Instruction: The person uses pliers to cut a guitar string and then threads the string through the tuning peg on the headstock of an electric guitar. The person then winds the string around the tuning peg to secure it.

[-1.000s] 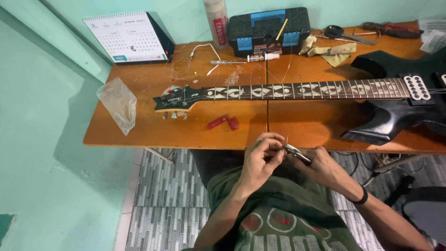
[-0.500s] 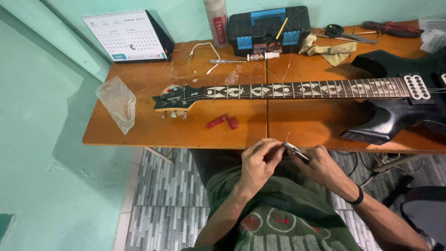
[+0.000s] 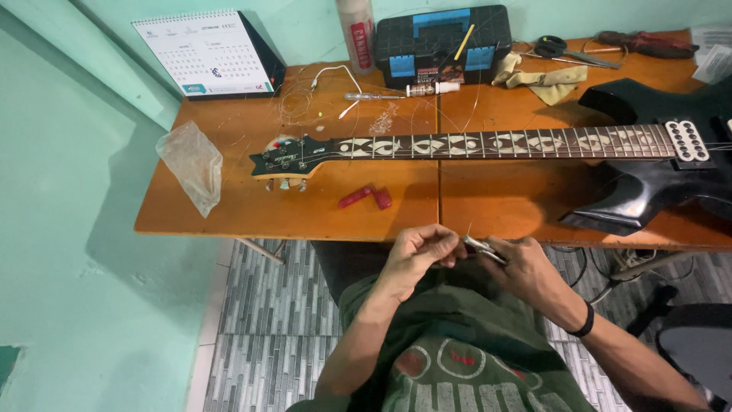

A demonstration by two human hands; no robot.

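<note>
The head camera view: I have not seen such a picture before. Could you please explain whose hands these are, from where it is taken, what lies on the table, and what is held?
The picture comes from a camera worn on a person's head, looking down at their own two bare hands. The left hand and right hand meet just in front of the orange wooden table. The right hand holds a small metal tool, perhaps pliers; a thin wire seems pinched between the hands, but it is too fine to be sure. On the table lie a black electric guitar, two small red pieces, a clear plastic bag, a desk calendar, a black toolbox, scissors and a cloth.
</note>
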